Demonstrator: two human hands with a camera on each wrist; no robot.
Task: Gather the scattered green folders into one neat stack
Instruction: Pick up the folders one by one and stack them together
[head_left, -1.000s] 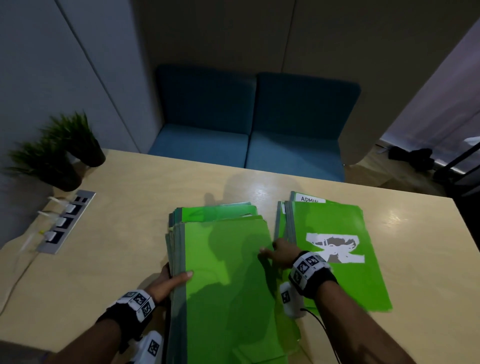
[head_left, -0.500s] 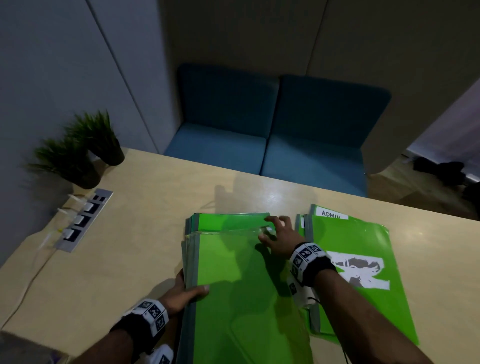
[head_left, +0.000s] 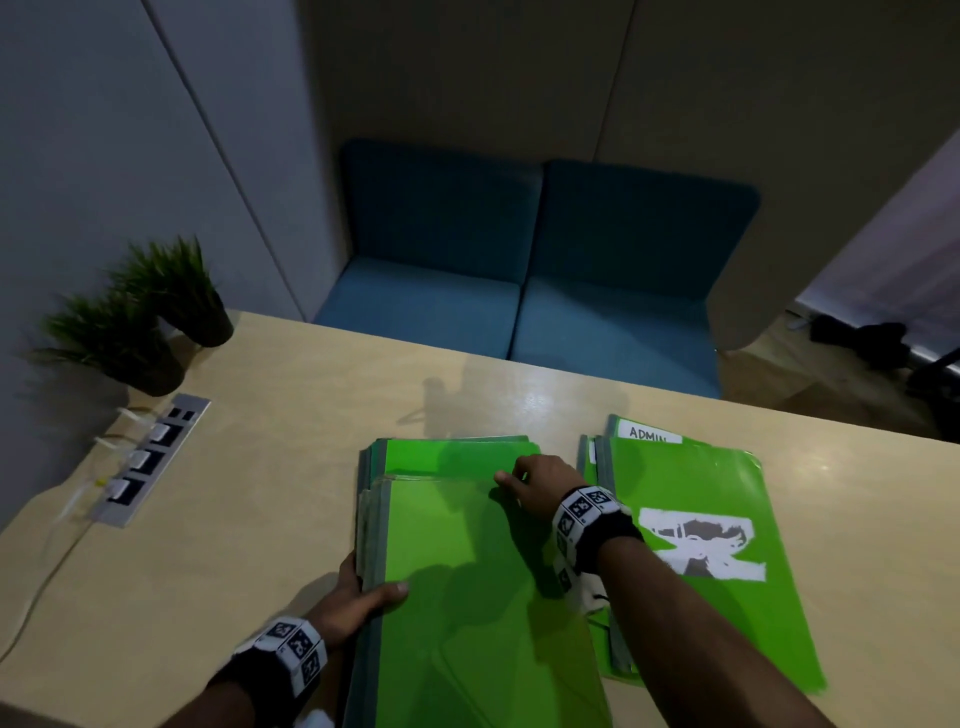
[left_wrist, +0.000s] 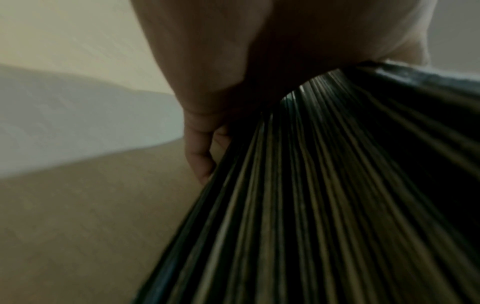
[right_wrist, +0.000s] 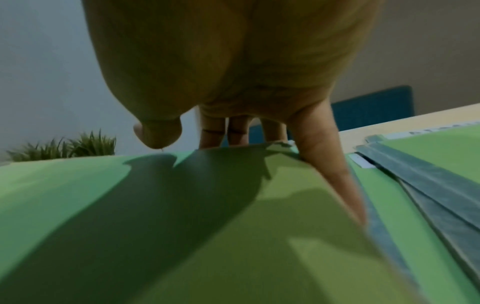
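A tall stack of green folders (head_left: 457, 571) lies on the wooden table (head_left: 270, 467) in front of me. The uppermost folders sit a little nearer than the ones under them. My left hand (head_left: 363, 587) grips the stack's left spine side, thumb on top. In the left wrist view its fingers (left_wrist: 200, 156) lie against the layered edges (left_wrist: 324, 195). My right hand (head_left: 524, 480) is at the top folder's far right corner. Its fingers (right_wrist: 233, 133) reach down behind the far edge of the top folder (right_wrist: 182, 226); the thumb hovers free. A second green pile (head_left: 701, 545), labelled ADMIN, lies to the right.
Two potted plants (head_left: 140, 312) and a socket panel (head_left: 150, 460) with plugged cables occupy the table's left side. A blue sofa (head_left: 519, 291) stands beyond the far edge. Bare tabletop lies left of the stack and beyond both piles.
My right hand has slid from the middle of the stack's right edge up to its far right corner. The left hand has kept its hold on the spine side.
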